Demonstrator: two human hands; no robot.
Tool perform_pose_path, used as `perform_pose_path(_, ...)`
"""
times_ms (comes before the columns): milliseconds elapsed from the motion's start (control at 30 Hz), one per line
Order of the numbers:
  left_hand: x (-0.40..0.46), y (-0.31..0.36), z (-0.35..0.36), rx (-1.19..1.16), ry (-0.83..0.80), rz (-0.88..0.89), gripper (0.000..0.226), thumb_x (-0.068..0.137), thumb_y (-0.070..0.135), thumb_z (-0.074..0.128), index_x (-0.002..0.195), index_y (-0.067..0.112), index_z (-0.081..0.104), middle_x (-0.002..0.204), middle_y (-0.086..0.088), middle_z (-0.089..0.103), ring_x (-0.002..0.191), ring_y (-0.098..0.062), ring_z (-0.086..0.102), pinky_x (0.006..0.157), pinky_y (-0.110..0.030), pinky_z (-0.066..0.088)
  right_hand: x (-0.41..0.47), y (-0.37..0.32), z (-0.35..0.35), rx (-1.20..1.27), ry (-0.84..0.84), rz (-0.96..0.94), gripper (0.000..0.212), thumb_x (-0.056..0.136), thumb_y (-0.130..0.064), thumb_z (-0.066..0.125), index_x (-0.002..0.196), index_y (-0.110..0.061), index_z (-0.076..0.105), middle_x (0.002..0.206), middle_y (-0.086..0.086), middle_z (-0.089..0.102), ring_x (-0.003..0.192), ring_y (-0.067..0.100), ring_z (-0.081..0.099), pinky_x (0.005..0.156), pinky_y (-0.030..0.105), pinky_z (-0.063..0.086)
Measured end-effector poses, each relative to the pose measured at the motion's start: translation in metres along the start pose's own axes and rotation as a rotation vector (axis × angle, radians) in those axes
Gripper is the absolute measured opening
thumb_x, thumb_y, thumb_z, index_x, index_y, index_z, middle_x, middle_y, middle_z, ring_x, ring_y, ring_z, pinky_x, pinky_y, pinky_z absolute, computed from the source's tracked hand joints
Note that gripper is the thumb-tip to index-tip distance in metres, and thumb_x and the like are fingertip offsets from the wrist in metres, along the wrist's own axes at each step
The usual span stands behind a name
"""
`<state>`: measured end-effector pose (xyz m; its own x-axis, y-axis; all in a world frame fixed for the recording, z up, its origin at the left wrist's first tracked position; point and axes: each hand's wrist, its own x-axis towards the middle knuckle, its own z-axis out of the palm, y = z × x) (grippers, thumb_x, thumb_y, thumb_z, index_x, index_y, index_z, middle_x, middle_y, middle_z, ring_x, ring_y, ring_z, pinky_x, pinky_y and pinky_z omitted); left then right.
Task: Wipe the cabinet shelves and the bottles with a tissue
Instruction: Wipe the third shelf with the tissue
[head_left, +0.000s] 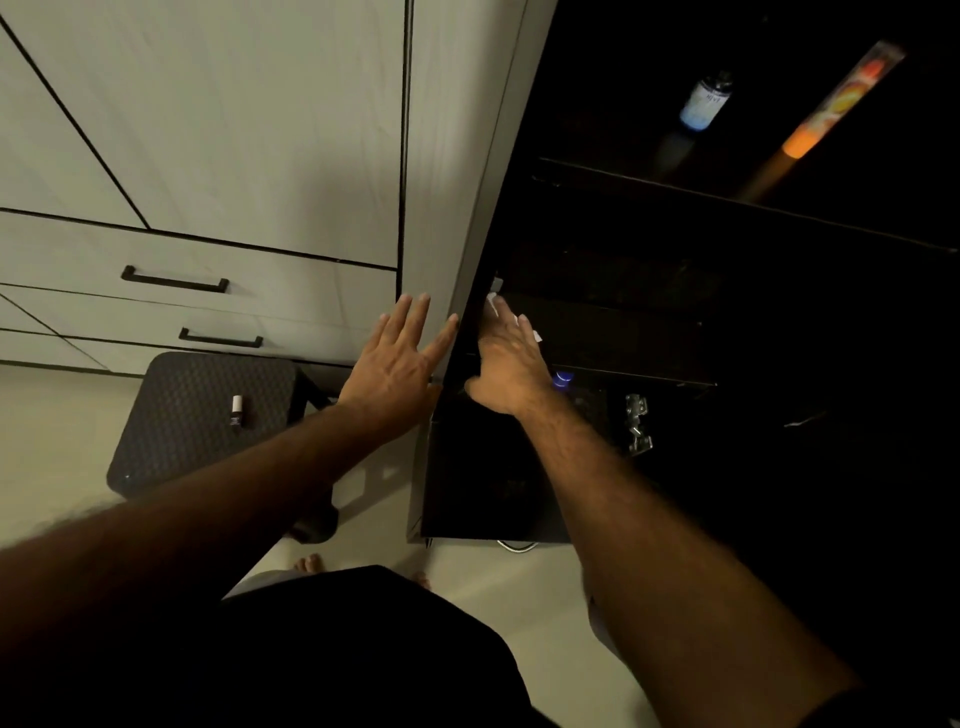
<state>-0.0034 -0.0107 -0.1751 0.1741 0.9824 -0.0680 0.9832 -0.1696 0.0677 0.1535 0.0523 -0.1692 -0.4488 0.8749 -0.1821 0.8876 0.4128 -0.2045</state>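
Pale wood-grain cabinet (218, 130) across the upper left, flat drawers with slim black handles (175, 280). Dark open shelves (623, 332) at right, dim inside; blue-labelled bottle (705, 101) upper right. Textured black stool (208, 415) lower left on a pale floor, carrying a small vial (237, 410). Left hand (395, 364) at centre, fingers spread flat against the cabinet side. Right hand (511, 366) just right of it, fingers straight, pressing a white crumpled tissue (501, 307) onto a shelf.

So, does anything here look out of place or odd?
One small bottle stands alone on the dark stool, away from the cabinet, where another bottle sits on an upper shelf. A loose metal hinge lies low inside the cabinet. Nothing looks spilled.
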Motion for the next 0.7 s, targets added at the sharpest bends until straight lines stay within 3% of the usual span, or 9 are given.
perform_pose_path(167,0.0,0.006,0.003,-0.028,0.003,-0.044,0.085,0.098,0.042,0.046,0.15,0.024,-0.02,0.158,-0.018,-0.019,0.146,-0.033,-0.018,0.121,-0.045,-0.001,-0.031,0.004,0.019,-0.037,0.056,-0.078,0.107,0.075,-0.018,0.069,0.155,-0.017,-0.003,0.164,0.001,-0.007,0.149,0.015,-0.016,0.12,0.037,-0.009)
perform_pose_path(300,0.0,0.007,0.006,-0.053,0.014,-0.063,0.088,0.097,0.041,0.048,0.15,0.025,-0.02,0.159,-0.018,-0.018,0.146,-0.032,-0.018,0.12,-0.044,-0.002,-0.049,0.031,0.017,-0.137,0.008,-0.17,0.108,0.074,-0.011,0.066,0.156,-0.021,-0.004,0.163,-0.004,-0.01,0.148,0.012,-0.016,0.122,0.039,-0.005)
perform_pose_path(433,0.0,0.006,0.004,-0.064,0.004,-0.08,0.089,0.097,0.04,0.049,0.149,0.028,-0.022,0.158,-0.017,-0.021,0.145,-0.032,-0.019,0.119,-0.044,-0.004,-0.041,0.057,0.002,-0.162,-0.031,-0.042,0.107,0.077,-0.01,0.065,0.155,-0.02,-0.007,0.163,-0.003,-0.013,0.148,0.013,-0.017,0.122,0.038,-0.006)
perform_pose_path(567,-0.003,0.01,0.005,-0.063,0.003,-0.085,0.088,0.098,0.036,0.049,0.15,0.026,-0.021,0.158,-0.018,-0.02,0.145,-0.033,-0.019,0.119,-0.043,-0.005,-0.014,0.031,0.002,-0.112,-0.011,0.117,0.114,0.074,-0.014,0.071,0.154,-0.012,-0.01,0.162,0.007,-0.016,0.148,0.023,-0.017,0.122,0.042,-0.002)
perform_pose_path(700,-0.005,0.015,0.008,-0.06,0.023,-0.097,0.089,0.097,0.034,0.05,0.15,0.023,-0.021,0.159,-0.019,-0.017,0.146,-0.033,-0.017,0.119,-0.043,-0.004,-0.001,-0.008,0.013,-0.047,0.034,0.085,0.122,0.07,-0.02,0.077,0.154,-0.016,-0.01,0.162,0.008,-0.013,0.148,0.026,-0.016,0.122,0.043,-0.001)
